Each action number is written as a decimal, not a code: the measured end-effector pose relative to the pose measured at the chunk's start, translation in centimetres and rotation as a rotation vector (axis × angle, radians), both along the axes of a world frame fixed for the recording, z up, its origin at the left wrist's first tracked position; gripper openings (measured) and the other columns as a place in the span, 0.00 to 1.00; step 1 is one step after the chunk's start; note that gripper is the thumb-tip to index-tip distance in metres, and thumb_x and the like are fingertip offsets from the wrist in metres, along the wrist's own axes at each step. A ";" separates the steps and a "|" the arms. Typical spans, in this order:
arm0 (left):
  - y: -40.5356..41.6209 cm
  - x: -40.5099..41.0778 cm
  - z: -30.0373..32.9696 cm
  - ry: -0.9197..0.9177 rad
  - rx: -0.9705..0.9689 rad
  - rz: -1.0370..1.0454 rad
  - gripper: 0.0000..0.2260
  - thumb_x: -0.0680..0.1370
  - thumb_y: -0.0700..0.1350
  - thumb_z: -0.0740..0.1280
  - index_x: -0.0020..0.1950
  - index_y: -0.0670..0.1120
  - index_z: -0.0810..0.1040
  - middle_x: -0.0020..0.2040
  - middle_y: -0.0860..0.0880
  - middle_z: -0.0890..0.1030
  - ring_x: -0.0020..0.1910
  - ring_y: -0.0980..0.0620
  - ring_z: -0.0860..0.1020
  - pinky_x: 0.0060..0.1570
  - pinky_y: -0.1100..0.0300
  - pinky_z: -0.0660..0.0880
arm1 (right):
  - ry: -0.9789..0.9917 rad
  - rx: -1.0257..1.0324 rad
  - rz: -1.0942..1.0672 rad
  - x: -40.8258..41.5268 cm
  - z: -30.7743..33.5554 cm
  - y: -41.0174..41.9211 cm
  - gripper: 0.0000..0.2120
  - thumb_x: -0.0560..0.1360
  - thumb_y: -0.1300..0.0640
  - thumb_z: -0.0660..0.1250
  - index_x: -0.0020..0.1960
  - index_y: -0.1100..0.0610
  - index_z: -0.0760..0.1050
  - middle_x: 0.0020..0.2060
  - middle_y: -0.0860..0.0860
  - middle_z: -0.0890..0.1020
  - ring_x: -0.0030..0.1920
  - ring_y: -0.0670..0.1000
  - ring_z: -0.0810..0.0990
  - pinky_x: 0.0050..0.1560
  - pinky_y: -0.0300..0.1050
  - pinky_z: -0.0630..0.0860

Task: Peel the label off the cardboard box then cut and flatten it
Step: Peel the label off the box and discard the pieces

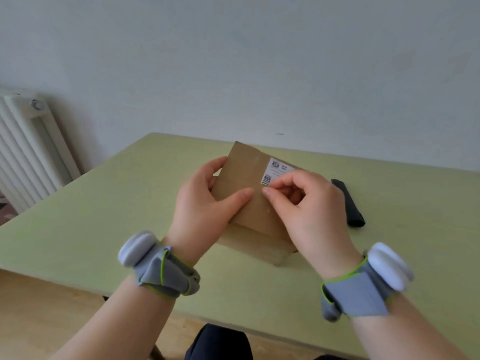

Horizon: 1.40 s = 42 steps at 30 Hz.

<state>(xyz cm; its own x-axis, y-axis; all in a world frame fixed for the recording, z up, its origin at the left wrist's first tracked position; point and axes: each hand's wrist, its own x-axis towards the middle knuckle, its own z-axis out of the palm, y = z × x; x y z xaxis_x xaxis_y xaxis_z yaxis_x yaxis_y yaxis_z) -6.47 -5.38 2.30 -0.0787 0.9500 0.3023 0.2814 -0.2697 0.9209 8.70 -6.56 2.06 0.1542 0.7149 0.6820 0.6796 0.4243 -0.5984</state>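
- cardboard box [244, 203] sits on the pale green counter [104, 216], tilted up toward the person between both hands.
- left hand [205, 201] clasps its left side, thumb flat across the top face.
- right hand [306, 203] has fingertips curled and pinched at the white barcode label [275, 171], near its lower edge.
- a dark rolled object [348, 203] lies just right of the box.

I see a brown box [249, 193] with a white, black-barcoded label [275, 170], on a pale green table [104, 203].
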 end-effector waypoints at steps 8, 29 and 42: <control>-0.8 0.8 0.2 0.031 0.152 -0.029 0.30 0.64 0.50 0.73 0.65 0.54 0.71 0.46 0.54 0.83 0.43 0.60 0.82 0.42 0.64 0.79 | 0.041 0.036 -0.045 0.6 0.2 0.0 0.05 0.66 0.52 0.74 0.36 0.52 0.80 0.30 0.46 0.80 0.32 0.47 0.77 0.39 0.46 0.76; -1.3 0.9 0.5 0.199 0.355 -0.011 0.33 0.66 0.51 0.72 0.70 0.52 0.68 0.55 0.56 0.81 0.45 0.62 0.80 0.49 0.63 0.77 | 0.102 0.125 0.055 0.7 -0.5 0.2 0.04 0.70 0.54 0.69 0.40 0.54 0.78 0.32 0.48 0.80 0.33 0.47 0.77 0.38 0.36 0.73; 0.4 0.7 0.4 0.128 0.205 -0.001 0.17 0.70 0.43 0.73 0.55 0.56 0.76 0.46 0.62 0.81 0.44 0.63 0.80 0.46 0.67 0.76 | 0.571 0.074 -0.049 2.3 0.4 1.5 0.05 0.72 0.52 0.60 0.38 0.50 0.70 0.28 0.48 0.74 0.30 0.49 0.73 0.37 0.44 0.71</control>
